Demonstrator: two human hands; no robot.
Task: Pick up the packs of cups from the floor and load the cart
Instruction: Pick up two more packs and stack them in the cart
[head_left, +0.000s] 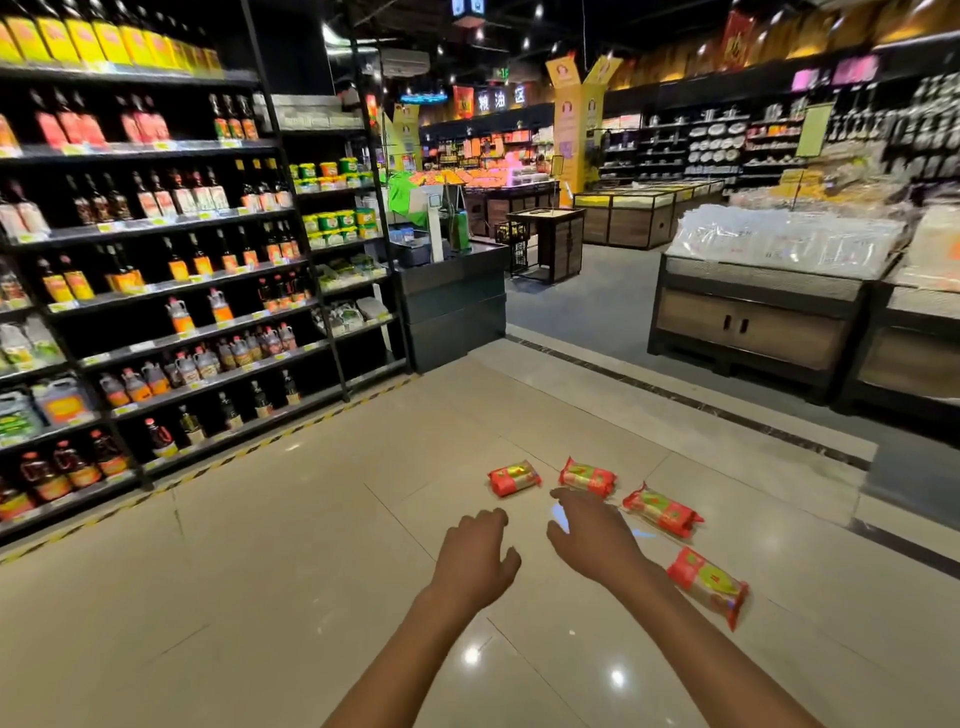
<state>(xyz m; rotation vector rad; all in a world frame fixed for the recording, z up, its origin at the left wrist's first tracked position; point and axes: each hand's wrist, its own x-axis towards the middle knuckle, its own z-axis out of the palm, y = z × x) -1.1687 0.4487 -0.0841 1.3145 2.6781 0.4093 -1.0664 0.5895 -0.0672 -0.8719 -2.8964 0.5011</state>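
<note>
1. From the head camera we see four red packs of cups lying on the pale tiled floor (311, 597), and we take the second pack (587, 477) as our landmark.
2. The first pack (514, 478) lies just to the left of the landmark, apart from it, at about the same depth.
3. The third pack (662, 510) lies to the right of the landmark and a little nearer to us, tilted.
4. The fourth pack (709, 586) lies further right and nearer still, well apart from the landmark, also at a slant.
5. Our right hand (592, 535) reaches out just on the near side of the landmark, fingers spread and relaxed; its fingertips overlap the pack's near edge in the picture, but we cannot tell whether they touch it. It holds nothing.
6. Our left hand (475, 558) hangs left of the right hand, nearer to us than the landmark and below the first pack, fingers loosely curled with nothing in them.
7. Far left of the landmark stands a tall dark shelf (156, 228) full of bottles.
8. Well beyond the landmark to the right is a wooden display bin (748, 322) heaped with clear bags.
</note>
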